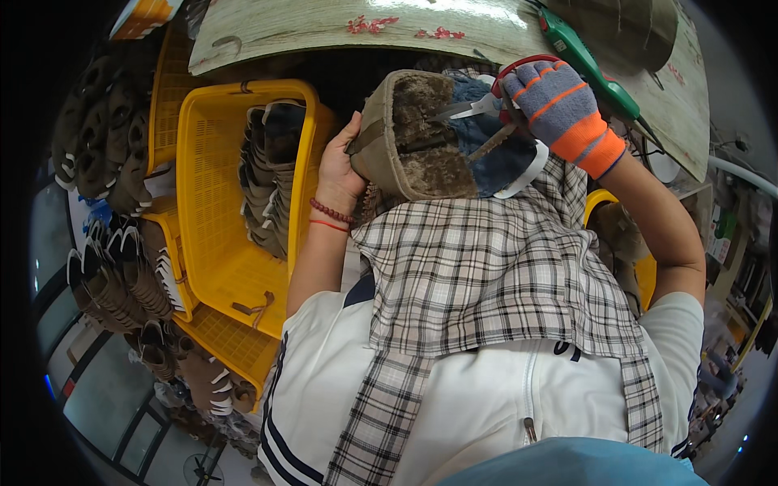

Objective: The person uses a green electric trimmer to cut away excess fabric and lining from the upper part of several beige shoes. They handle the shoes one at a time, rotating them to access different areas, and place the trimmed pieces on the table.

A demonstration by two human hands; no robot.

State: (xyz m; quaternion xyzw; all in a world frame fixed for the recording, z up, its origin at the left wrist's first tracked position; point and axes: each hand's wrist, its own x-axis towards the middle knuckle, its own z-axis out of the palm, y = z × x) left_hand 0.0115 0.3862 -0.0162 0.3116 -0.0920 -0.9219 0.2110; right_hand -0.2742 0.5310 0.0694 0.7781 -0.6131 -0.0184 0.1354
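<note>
1. Your left hand (339,166) is bare and curled around the outer side of a tan fur-lined shoe (409,138), gripping it so the opening tilts up toward you – that seems to keep the brown lining exposed for cutting.
2. Your right hand (555,101), in a grey-and-orange knit glove, is closed through the red handles of a pair of scissors (478,104); the blades point left into the shoe's lining, slightly parted.
3. The shoe sits above your lap, just over the plaid apron (478,275), between both hands – held in the air rather than resting on the counter.
4. Ahead lies the pale wood-grain counter (324,24), with a green-handled tool (583,57) just beyond your right hand.
5. To your left stands a yellow plastic crate (211,235) holding a row of similar shoes, with more stacked on the floor-side racks beyond it; the room looks like a crowded workshop.
</note>
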